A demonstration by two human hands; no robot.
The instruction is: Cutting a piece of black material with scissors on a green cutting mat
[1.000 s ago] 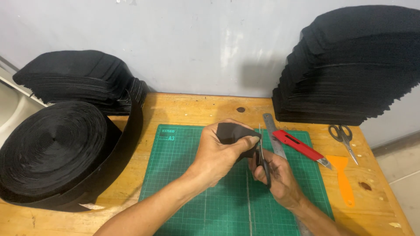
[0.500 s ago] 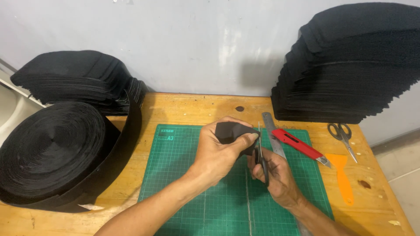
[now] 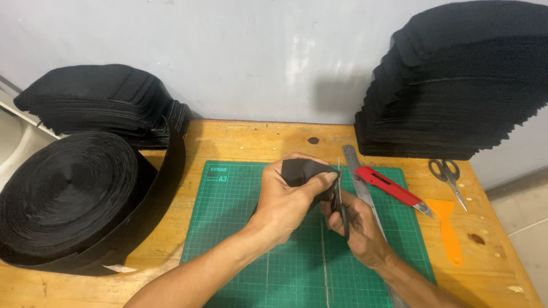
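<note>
- A folded black fabric piece (image 3: 301,170) is pinched in the worker's left hand (image 3: 285,201), thumb and fingers clamped around it just above the middle of a green cutting mat (image 3: 240,228).
- The right hand (image 3: 358,228), at 4 o'clock from the fabric, grips black-handled scissors (image 3: 340,199), the blade pointing up against the fabric's right edge.
- A steel ruler (image 3: 358,182) lies on the mat just beside the right hand, with a red utility knife (image 3: 394,190) at 3 o'clock.
- Farther out at 3 o'clock, a second pair of scissors (image 3: 448,174) and an orange scraper (image 3: 446,227) rest on the wooden table (image 3: 251,140).
- A tall stack of black cut pieces (image 3: 456,85) stands at 2 o'clock; a smaller black stack (image 3: 97,102) sits at 10 o'clock behind a large roll of black webbing (image 3: 68,194) at 9 o'clock.
</note>
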